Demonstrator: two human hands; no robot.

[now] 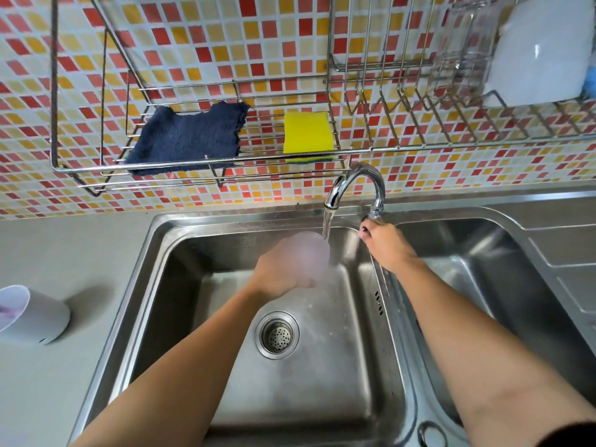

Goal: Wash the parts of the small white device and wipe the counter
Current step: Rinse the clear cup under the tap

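Note:
Over the left sink basin (180, 253), my left hand (283, 269) holds a small pale part (311, 250) under the water running from the chrome faucet (354, 182); the part is blurred and its shape is unclear. My right hand (383, 243) grips the faucet handle at the tap's base. The white device body (32, 314) lies on its side on the grey counter (64, 246) at the left edge, its open end facing left. A dark blue cloth (187, 137) and a yellow sponge (308, 132) lie on the wire rack (80, 169) above the sink.
A drain strainer (277, 335) sits in the left basin's floor. A second basin (483, 253) lies to the right. The upper right of the rack holds a clear glass (464, 46) and a white dish (541, 53). Mosaic tiles cover the wall behind.

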